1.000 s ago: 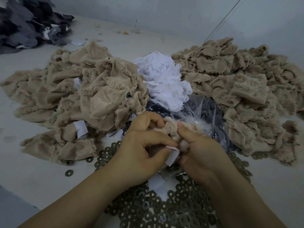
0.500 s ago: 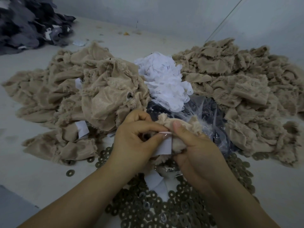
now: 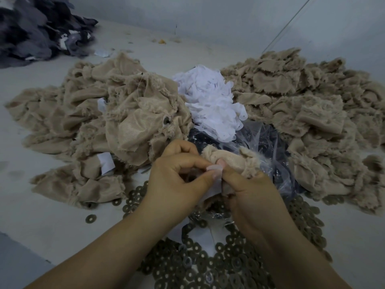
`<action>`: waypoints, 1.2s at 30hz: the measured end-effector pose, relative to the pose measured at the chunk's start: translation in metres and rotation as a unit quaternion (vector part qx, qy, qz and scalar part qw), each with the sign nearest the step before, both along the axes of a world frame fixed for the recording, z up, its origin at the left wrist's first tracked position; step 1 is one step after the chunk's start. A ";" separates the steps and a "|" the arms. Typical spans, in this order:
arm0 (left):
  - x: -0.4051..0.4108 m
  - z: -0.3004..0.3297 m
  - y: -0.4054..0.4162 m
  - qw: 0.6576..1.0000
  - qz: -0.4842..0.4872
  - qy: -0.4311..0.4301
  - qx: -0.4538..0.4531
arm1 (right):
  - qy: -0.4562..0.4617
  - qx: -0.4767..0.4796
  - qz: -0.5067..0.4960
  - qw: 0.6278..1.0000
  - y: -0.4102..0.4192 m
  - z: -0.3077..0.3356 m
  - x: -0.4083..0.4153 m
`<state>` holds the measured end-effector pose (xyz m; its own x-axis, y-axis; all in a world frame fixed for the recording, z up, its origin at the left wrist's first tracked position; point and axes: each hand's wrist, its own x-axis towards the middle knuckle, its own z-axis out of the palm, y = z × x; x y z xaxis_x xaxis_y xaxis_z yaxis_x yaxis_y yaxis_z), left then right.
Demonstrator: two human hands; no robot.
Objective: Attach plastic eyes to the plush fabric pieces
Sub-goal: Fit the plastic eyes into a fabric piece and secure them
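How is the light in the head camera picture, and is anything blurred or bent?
Head view: dim, flat bluish light with soft shadows; the left hand and right hand look sharp enough; the washers near the bottom edge look smeared; wide-angle bending curves the table edges.

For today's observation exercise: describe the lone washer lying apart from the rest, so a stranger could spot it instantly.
Start at the big tan fabric pile on the left of the table and go to its near edge. Just below it, left of the person's left hand, lies one dark washer. Unlike the heaped washers, it sits alone on bare table.
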<state>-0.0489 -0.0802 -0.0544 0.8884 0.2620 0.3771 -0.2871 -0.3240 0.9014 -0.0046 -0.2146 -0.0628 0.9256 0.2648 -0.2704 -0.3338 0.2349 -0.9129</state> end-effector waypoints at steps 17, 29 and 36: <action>0.007 -0.001 0.003 0.986 0.026 0.105 -0.125 | 0.020 0.072 0.036 0.997 0.000 0.004 -0.004; 0.003 -0.002 0.009 0.969 0.014 0.137 -0.204 | -0.025 -0.011 0.044 0.999 0.000 0.000 -0.005; 0.006 -0.004 0.013 0.956 0.041 0.153 -0.246 | -0.205 -0.291 0.133 0.925 -0.027 0.010 0.022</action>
<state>-0.0433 -0.0671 -0.0587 0.9060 0.4149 -0.0834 0.0220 0.1507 0.9883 0.0176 -0.2412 -0.0529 0.9051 0.4179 -0.0785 0.0940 -0.3767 -0.9216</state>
